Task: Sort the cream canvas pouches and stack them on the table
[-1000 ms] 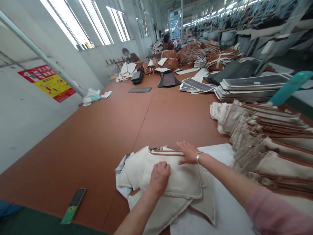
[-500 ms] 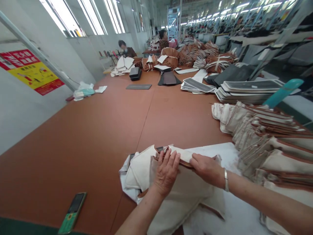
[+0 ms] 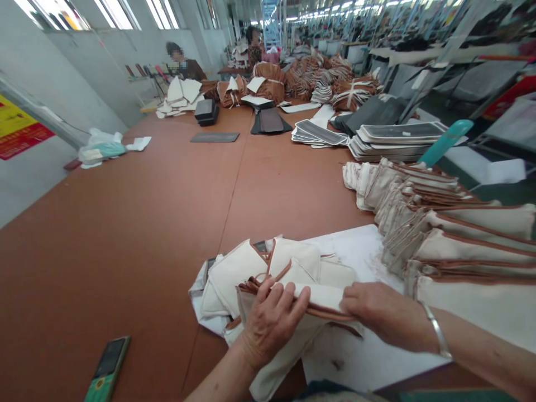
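A cream fabric piece with brown edging [image 3: 324, 309] lies folded between my hands near the table's front. My left hand [image 3: 274, 315] has its fingers bent over the brown-trimmed edge; the thumb is hidden. Closed on the right end of that edge is my right hand [image 3: 377, 310], a silver bangle on its wrist. Just behind, more cream pieces [image 3: 234, 273] with brown trim lie in a loose heap, partly on a crumpled white wrapping. A white sheet [image 3: 364, 245] is spread under the work on the right.
Rows of stacked cream pieces with brown edges [image 3: 473, 240] fill the right side. A green mobile phone [image 3: 108, 365] lies at front left on the brown table [image 3: 146, 234]. Grey-topped panels [image 3: 397, 139] and brown bundles [image 3: 270, 84] stand farther back. A seated person [image 3: 186, 64] is beyond.
Both hands have drawn the fabric edge down toward me, and the right hand has moved a little right. More of the heap behind shows. The camera view has shifted right and down.
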Tool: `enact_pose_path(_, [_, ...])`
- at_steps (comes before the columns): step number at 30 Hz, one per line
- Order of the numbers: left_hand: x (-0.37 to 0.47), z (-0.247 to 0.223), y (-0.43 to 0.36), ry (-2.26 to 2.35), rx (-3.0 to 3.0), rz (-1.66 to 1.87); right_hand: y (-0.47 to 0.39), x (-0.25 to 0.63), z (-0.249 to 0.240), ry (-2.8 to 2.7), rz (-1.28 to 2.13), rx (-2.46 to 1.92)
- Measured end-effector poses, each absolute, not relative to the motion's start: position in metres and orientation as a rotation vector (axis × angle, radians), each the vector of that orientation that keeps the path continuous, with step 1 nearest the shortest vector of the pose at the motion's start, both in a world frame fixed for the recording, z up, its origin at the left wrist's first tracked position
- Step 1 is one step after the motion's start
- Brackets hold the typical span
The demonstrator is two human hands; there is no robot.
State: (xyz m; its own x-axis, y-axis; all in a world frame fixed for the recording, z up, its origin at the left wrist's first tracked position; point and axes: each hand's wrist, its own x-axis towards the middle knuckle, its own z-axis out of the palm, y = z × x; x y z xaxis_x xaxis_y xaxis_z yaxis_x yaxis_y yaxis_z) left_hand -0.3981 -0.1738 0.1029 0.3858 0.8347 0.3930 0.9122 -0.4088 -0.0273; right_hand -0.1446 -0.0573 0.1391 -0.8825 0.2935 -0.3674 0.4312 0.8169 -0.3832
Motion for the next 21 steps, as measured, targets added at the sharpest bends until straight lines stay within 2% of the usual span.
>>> enact_pose_path(2, [-0.39, 0.104, -0.181, -1.473, -2.473, -0.466, -0.076, -0.143, 0.14, 2.716, -0.755, 0.415])
enact_pose_path(5, [-0.38, 0.111, -0.198, -1.341, -2.6, -0.42, -0.074, -0.145, 0.145, 2.463, -1.254, 0.2])
enact_pose_path(7, [-0.375, 0.119, -0.211, -1.26, -2.596, -0.416, -0.054, -0.158, 0.14, 2.421, -1.367, 0.236])
enact_pose_path(10, [-0.37, 0.125, -0.23, -1.282, -2.55, -0.418, -0.024, -0.206, 0.111, 2.75, -0.887, 0.62])
enact_pose_path(15, [-0.37, 0.111, -0.256, -1.54, -2.47, -0.459, -0.02, -0.292, 0.054, 2.818, -0.623, 0.504])
enact_pose_path(18, [-0.38, 0.101, -0.266, -1.695, -2.385, -0.472, -0.036, -0.293, 0.057, 2.811, -0.558, 0.36])
enact_pose_path(21, [-0.393, 0.094, -0.269, -1.864, -2.254, -0.516, -0.056, -0.266, 0.087, 2.82, -0.578, 0.122])
